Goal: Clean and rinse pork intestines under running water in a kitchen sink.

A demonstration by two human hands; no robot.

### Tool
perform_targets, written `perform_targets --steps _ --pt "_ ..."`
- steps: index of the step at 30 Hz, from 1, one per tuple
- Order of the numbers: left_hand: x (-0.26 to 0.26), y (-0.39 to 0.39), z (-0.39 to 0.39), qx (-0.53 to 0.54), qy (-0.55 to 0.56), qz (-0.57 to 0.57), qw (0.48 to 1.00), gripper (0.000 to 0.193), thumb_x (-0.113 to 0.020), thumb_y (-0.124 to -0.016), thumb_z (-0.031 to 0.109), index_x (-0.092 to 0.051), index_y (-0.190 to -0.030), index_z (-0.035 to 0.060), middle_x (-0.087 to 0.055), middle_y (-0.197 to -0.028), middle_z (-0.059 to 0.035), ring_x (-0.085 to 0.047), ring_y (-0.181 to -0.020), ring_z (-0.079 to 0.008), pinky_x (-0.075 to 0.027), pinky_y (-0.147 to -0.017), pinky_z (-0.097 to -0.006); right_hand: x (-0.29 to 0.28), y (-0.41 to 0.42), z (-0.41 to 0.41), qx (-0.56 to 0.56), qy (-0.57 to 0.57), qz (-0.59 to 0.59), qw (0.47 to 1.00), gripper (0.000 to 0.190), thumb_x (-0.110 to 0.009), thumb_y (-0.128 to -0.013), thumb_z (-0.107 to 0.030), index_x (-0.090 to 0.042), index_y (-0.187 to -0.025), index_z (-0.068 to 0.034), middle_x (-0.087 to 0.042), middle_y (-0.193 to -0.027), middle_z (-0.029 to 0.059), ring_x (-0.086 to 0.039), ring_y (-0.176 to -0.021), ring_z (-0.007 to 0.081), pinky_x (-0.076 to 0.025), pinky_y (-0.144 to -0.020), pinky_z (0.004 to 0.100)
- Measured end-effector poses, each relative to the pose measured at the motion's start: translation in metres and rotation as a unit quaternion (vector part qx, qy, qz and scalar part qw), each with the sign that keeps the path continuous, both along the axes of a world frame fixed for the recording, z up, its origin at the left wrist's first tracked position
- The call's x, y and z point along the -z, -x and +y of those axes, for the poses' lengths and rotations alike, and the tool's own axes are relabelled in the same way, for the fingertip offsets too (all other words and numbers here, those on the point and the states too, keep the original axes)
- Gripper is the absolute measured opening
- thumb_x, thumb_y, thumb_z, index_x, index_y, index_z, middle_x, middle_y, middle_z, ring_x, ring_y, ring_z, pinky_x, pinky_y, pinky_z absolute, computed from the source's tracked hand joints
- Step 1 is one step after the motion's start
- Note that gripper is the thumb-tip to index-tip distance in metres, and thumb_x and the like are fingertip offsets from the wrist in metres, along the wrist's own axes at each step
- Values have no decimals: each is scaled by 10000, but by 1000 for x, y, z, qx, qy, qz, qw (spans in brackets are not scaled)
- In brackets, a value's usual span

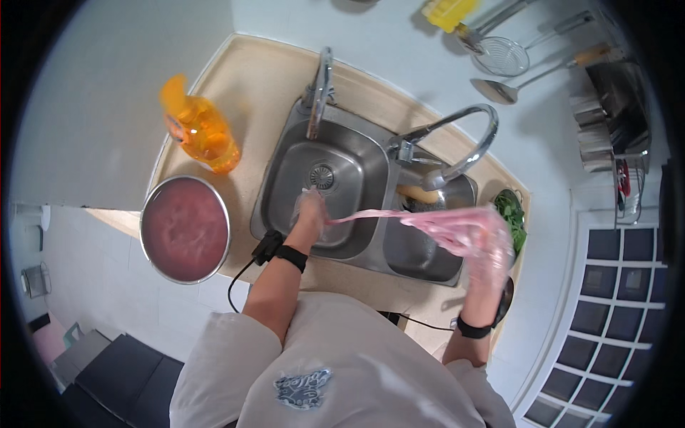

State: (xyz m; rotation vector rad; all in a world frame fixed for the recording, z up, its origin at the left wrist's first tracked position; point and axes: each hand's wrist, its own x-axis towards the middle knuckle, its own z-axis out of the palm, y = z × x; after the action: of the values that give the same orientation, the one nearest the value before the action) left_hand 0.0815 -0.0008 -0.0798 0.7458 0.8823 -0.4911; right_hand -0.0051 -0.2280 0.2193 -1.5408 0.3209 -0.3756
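A long pink strip of raw meat or intestine [374,214] is stretched across the divider of the steel double sink. My left hand [310,211], in a clear plastic glove, grips its thin end over the left basin [278,187]. Over the right edge of the smaller basin [423,267], my right hand [489,241] holds the wider, bunched end; this hand is blurred, and its glove is also clear. At the left, a round metal bowl [229,230] holds cloudy pink liquid.
An orange bottle with a pump [208,139] stands behind the bowl. Two chrome faucets [321,91], [489,128] arch over the sink. A yellowish long object [417,193] lies in the smaller basin. Leafy greens [511,219] sit at the right. Utensils hang on the wall.
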Motion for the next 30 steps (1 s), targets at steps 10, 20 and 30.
perform_targets --steps 10,20,30 --pt "-142 18 -2 301 -396 -547 674 642 -609 -753 293 -392 -1315 72 -475 -1296 -241 -489 -1181 -379 -346 -1023 -382 39 -40 59 -290 -85 124 945 304 -493 -960 -287 -582 -1000 1 -576 -786 31 -534 -720 101 -443 -698 215" --pt "-136 15 -30 412 -339 -581 614 295 -507 -835 180 -576 -1089 48 -623 -986 -189 -569 -921 -383 -387 -921 -425 62 -46 74 -100 -152 128 975 198 -571 -925 -217 -560 -997 -32 -527 -849 -7 -491 -731 66 -424 -656 199" --pt "-61 21 -12 499 -436 -486 570 238 -440 -881 215 -594 -899 34 -615 -916 -203 -578 -846 -410 -447 -769 -472 22 -24 56 -31 16 -6 999 214 -616 -892 -216 -573 -1011 -43 -562 -864 15 -527 -730 83 -462 -662 224"
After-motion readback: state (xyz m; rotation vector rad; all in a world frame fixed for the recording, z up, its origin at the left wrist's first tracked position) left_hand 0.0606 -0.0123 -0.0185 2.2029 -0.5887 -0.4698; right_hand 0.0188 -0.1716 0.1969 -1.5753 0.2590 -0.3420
